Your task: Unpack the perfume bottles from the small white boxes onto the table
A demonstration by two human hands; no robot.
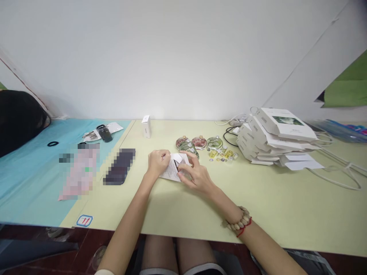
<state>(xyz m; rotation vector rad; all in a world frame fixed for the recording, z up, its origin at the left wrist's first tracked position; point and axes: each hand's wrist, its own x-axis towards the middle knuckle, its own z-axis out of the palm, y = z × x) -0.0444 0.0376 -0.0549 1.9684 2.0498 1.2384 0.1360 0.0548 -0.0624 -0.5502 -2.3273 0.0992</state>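
Observation:
A small white carton with fine print lies tilted between my hands, just above or on the yellow tabletop. Its open end, with a folded flap, faces my right side. My left hand is closed on the carton's upper left part. The thumb and fingers of my right hand are bent around the opening and grip its edges; what is inside is too dark to make out. Just beyond the carton stand several round glass bottles in green and red. Small clear and yellow stoppers lie to their right.
White boxes are stacked at the right, with cables beside them. An upright white box stands near the wall. A dark phone-like object, blurred, lies at the left. A dark jar sits on the blue cloth.

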